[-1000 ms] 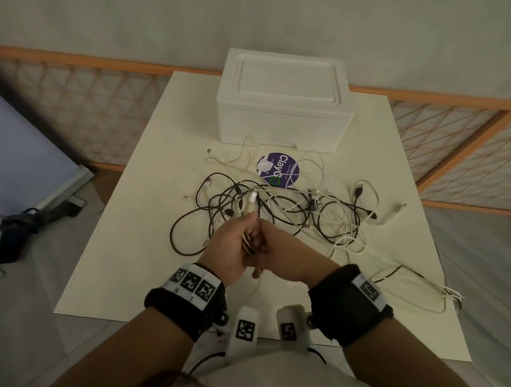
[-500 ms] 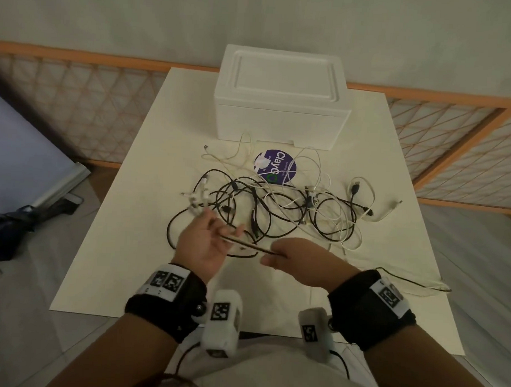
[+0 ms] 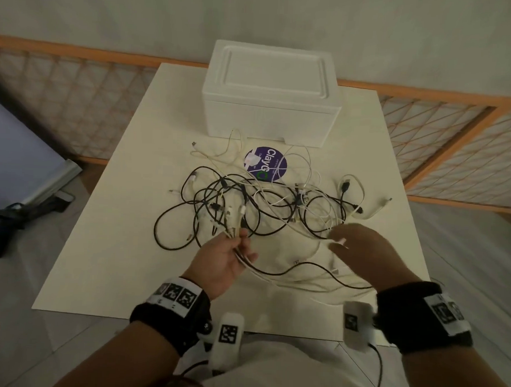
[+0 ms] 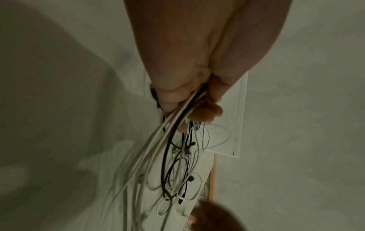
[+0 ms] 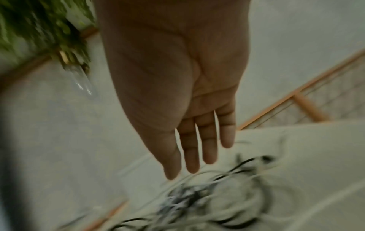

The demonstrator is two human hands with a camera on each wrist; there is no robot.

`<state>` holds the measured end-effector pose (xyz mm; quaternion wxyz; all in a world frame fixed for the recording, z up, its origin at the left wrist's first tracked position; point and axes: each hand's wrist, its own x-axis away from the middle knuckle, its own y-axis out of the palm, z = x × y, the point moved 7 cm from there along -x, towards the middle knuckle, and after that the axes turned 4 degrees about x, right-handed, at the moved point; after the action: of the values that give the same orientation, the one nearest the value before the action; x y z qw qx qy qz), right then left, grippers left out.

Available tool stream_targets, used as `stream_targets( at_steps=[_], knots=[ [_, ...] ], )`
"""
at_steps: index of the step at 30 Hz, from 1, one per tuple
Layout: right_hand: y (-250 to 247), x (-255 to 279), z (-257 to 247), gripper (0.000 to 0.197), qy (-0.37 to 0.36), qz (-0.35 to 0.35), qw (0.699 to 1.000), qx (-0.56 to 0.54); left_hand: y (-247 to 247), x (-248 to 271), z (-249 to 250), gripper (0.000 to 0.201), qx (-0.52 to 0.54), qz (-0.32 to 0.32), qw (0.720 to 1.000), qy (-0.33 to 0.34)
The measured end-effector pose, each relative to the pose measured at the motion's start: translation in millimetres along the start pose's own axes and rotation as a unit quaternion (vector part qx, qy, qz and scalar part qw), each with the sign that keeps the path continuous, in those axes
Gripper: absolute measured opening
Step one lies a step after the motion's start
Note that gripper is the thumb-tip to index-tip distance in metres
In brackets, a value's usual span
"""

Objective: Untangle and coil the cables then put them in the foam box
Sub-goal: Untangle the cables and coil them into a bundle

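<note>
Nearest to the person, the left hand (image 3: 223, 260) gripped a gathered bundle of cables (image 4: 178, 118), its fingers (image 4: 169, 100) and thumb curled round several white strands and at least one black one, with the plug ends poking up past the knuckles. The right hand (image 3: 365, 249) hovered just beside it, over the near edge of the heap, fingers (image 5: 209, 145) straight and relaxed and holding nothing that I could see.

Trailing from the left hand, a black cable (image 3: 303, 269) and pale ones sagged across the white worktop (image 3: 107, 246) toward the right wrist. To my eye these would handle as light, limp things: they would bend wherever let go, snag by their plugs, and slide through a loose pinch. I judged the best hold to be near a plug end, drawing one strand out at a time, rather than tugging the middle of a loop and tightening a knot.

Further out lay the main tangle of cables (image 3: 265, 205), black and white loops crossing one another in the middle of the worktop. Just beyond it sat a round purple sticker (image 3: 265, 164), partly under white strands; the word "Clay" read clearly on it, followed by a green ring, and the smaller print was too fine to make out.

Farthest stood the foam box (image 3: 271, 92), its lid on, no cable in it yet.
</note>
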<state>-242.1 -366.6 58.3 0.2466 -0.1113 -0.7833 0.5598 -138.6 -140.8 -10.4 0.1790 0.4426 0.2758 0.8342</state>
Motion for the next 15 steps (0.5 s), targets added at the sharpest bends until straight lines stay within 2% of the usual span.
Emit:
stream_targets(
  at_steps=[3,6,10,15],
  knots=[
    [-5.0,-11.9,-75.7,0.026,-0.123,-0.014,0.988,-0.087,22.7,-0.7,-8.1,0.023,-0.048,-0.026,0.998,-0.006],
    [-3.8,-22.8,-120.9,0.037,-0.189,-0.047,0.979,-0.065,43.7,-0.3,-12.0,0.02,-0.109,-0.063,0.992,0.004],
    [-6.3,-30.0,-131.8,0.028,-0.235,-0.038,0.971,0.011,61.6,2.4,-18.7,0.027,-0.138,-0.09,0.986,0.011],
    [4.4,-36.4,-131.8,0.02,-0.243,-0.026,0.969,0.043,60.1,0.0,-27.2,0.027,-0.112,-0.042,0.993,0.023]
  ],
)
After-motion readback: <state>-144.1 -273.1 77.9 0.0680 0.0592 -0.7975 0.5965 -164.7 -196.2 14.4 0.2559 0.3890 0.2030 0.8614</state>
